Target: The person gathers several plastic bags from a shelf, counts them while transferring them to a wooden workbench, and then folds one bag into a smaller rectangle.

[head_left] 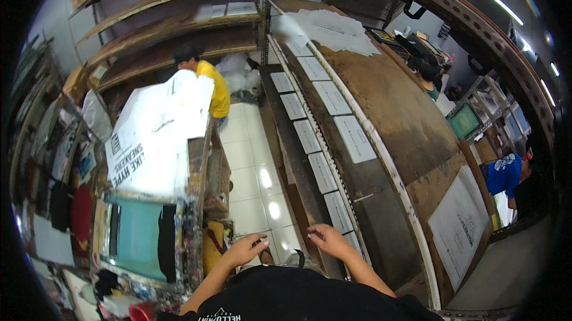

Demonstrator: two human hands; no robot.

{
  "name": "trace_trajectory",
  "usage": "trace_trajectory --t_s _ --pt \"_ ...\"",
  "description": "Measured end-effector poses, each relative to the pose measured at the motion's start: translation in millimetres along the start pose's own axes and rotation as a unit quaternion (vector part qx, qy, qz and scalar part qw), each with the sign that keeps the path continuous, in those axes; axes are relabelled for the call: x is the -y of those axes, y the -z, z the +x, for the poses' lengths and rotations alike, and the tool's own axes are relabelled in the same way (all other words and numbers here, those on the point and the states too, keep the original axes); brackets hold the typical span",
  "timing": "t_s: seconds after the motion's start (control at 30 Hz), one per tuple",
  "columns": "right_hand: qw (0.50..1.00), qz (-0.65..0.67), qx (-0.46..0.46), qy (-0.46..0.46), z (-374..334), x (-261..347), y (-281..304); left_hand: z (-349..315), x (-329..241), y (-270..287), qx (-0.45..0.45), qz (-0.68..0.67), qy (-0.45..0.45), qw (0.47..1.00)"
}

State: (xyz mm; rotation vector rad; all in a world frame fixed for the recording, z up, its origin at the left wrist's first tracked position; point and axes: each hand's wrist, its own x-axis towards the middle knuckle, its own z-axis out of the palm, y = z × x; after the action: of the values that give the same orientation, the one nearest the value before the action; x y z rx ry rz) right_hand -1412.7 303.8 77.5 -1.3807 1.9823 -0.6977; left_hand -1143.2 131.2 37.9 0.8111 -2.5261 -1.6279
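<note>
My left hand [243, 250] hovers in front of my body with its fingers loosely stretched and nothing in them. Opposite it, my right hand [329, 242] is also empty, fingers apart and slightly bent. The nearest thing to the right hand is a white printed sheet [338, 211], one of several lying in a row along a dark lower shelf [310, 193]. A bigger printed sheet [355, 138] rests on the shelf level above, in a second row. To the left of my left hand sits a printing screen [138, 237] with teal mesh in a stained frame.
White printed sheets [158, 124] cover a table at left, where a person in yellow [213, 85] sits. Brown boards [387, 106] and a large sheet [459, 225] lie at right. A tiled floor aisle [253, 166] runs ahead. A person in blue [503, 175] is at far right.
</note>
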Motion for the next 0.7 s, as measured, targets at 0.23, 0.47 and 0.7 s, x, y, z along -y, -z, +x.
trace_trajectory --t_s 0.23,0.47,0.7 --pt "0.986 0.017 -0.158 0.044 127 40 98 164 -61 137 -0.032 -0.012 -0.065 0.997" --pt "0.964 0.079 -0.238 0.088 241 51 158 298 -71 183 -0.015 -0.039 -0.082 0.996" --pt "0.958 0.162 -0.236 -0.020 300 70 199 400 -54 253 -0.007 -0.004 -0.052 0.999"
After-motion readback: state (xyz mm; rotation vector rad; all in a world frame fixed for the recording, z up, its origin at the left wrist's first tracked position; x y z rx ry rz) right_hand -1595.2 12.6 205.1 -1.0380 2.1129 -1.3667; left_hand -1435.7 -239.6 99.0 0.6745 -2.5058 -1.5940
